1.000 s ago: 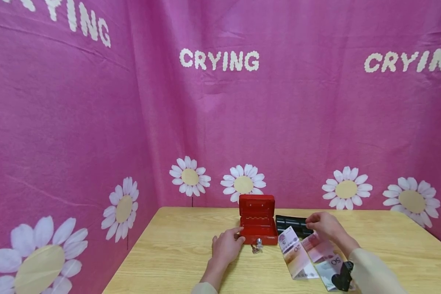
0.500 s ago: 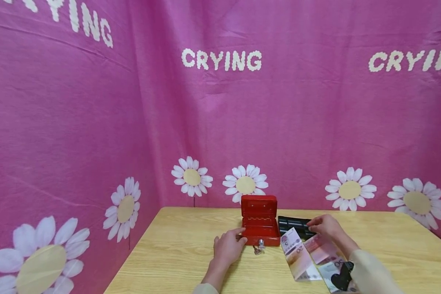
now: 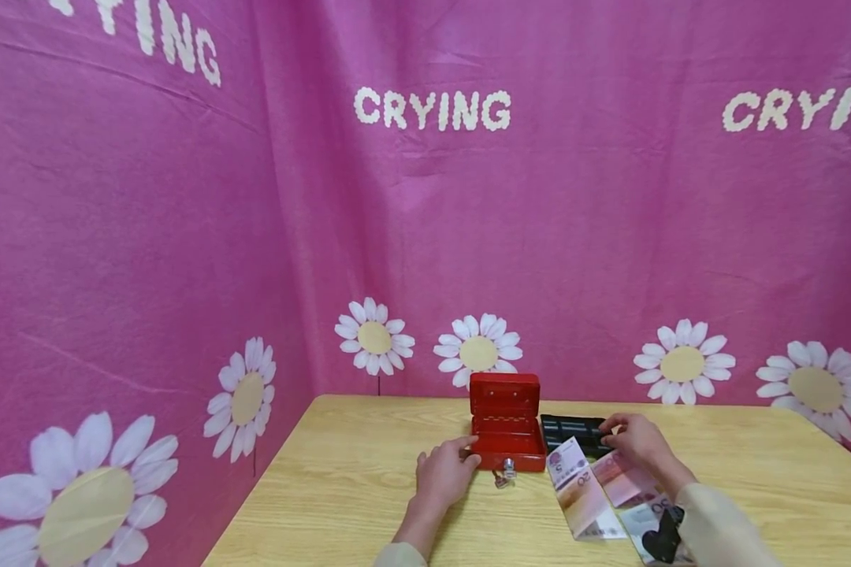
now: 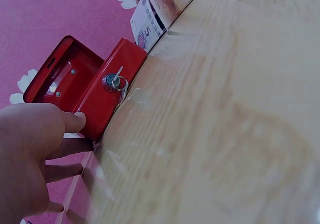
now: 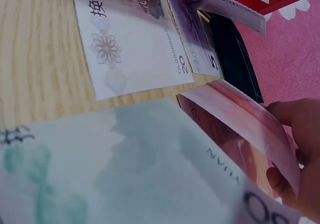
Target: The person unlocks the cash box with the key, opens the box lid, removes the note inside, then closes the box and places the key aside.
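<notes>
A small red cash box (image 3: 507, 460) stands on the table with its lid (image 3: 505, 396) raised and its keys (image 3: 503, 476) hanging from the front lock. My left hand (image 3: 442, 475) holds the box's front left corner; in the left wrist view the thumb (image 4: 76, 121) lies on the front face. My right hand (image 3: 641, 441) pinches a pink banknote (image 5: 252, 119), which bows upward. Beyond it lies a black tray (image 3: 574, 433), partly hidden by hand and notes. A 20 banknote (image 3: 587, 504), a purple 5 banknote (image 3: 566, 461) and a greenish banknote (image 3: 641, 524) lie nearby.
The wooden table (image 3: 369, 449) meets a magenta curtain (image 3: 411, 236) at the back and left, printed with daisies and lettering. A black wrist device (image 3: 663, 535) covers part of the greenish banknote.
The head view has shifted slightly, so everything appears a little further right. Both hands keep nearly the same places beside the box and the pink banknote.
</notes>
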### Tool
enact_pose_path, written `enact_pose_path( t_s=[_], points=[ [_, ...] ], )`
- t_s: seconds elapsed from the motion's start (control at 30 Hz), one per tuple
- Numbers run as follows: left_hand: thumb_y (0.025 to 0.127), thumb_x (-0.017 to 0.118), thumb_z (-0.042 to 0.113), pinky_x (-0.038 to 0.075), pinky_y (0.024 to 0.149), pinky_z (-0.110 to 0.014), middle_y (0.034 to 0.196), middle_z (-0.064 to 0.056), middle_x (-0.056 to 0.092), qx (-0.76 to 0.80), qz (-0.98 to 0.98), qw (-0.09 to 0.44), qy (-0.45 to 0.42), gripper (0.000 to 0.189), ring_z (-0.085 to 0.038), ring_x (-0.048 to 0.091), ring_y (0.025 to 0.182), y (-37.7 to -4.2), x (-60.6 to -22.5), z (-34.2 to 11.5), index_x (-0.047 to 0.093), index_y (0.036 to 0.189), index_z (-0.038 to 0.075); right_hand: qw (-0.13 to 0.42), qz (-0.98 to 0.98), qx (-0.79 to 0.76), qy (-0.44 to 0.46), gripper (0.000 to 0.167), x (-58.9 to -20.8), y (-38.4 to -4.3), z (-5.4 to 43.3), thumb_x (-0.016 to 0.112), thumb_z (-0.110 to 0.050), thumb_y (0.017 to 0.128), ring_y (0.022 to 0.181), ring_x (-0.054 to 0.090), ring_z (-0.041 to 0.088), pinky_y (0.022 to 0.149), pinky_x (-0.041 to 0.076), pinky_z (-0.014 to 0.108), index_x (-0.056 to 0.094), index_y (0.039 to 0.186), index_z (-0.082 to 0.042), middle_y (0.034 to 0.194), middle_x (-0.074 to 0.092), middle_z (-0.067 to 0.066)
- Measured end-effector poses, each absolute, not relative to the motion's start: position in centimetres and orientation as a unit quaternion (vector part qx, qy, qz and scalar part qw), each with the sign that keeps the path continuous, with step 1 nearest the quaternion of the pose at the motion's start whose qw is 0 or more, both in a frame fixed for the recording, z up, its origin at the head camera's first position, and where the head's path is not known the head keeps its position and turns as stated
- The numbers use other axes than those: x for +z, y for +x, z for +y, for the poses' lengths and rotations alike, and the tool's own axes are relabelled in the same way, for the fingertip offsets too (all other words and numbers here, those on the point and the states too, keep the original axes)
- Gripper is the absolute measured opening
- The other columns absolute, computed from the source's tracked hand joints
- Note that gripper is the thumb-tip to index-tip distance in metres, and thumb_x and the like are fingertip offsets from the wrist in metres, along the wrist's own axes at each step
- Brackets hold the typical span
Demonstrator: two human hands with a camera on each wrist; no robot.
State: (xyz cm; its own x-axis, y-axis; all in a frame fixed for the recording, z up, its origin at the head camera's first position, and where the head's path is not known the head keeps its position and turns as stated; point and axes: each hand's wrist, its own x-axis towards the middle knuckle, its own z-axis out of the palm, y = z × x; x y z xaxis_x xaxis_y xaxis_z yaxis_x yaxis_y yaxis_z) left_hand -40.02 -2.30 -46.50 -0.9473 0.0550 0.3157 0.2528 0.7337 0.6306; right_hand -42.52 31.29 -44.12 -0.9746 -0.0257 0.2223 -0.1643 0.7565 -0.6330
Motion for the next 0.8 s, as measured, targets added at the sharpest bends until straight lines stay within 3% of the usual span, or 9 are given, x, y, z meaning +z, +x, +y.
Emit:
enact_pose_path(
  t_s=[0.13,0.23,0.47,0.8],
  points=[
    [0.092,0.070,0.025,0.027,0.106,-0.069,0.103,0.001,0.077,-0.356,-0.920,0.139,-0.086,0.032,-0.028,0.069,0.104,-40.13,-46.57,-2.35,0.071,0.124,0.020,0.089,-0.936,0.338,0.045,0.032,-44.16,-42.61,31.34,0.064,-0.006,0.087,0.081,0.054,0.024,0.067,0.043,0.030,0.066,0.117,0.007,0.103,0.067,0.026],
    [0.092,0.070,0.025,0.028,0.106,-0.068,0.102,0.001,0.078,-0.357,-0.919,0.141,-0.088,0.032,-0.028,0.069,0.104,-40.20,-46.60,-2.39,0.071,0.124,0.021,0.082,-0.941,0.326,0.043,0.028,-44.14,-42.82,31.35,0.064,-0.007,0.088,0.083,0.055,0.024,0.069,0.042,0.029,0.068,0.113,0.006,0.112,0.066,0.029],
    [0.092,0.070,0.025,0.029,0.106,-0.066,0.100,0.003,0.078,-0.355,-0.919,0.146,-0.086,0.031,-0.025,0.069,0.104,-40.16,-46.54,-2.36,0.072,0.123,0.022,0.088,-0.945,0.313,0.041,0.016,-44.24,-43.00,31.30,0.063,-0.008,0.087,0.074,0.054,0.020,0.064,0.042,0.029,0.072,0.096,0.002,0.089,0.070,0.014],
    [0.091,0.070,0.025,0.028,0.106,-0.067,0.100,0.003,0.078,-0.356,-0.920,0.143,-0.084,0.032,-0.026,0.069,0.103,-40.14,-46.58,-2.30,0.071,0.123,0.022,0.095,-0.950,0.298,0.000,0.021,-43.84,-42.81,31.04,0.064,-0.015,0.090,0.085,0.059,0.025,0.068,0.044,0.034,0.074,0.102,-0.001,0.102,0.072,0.020]
  ],
)
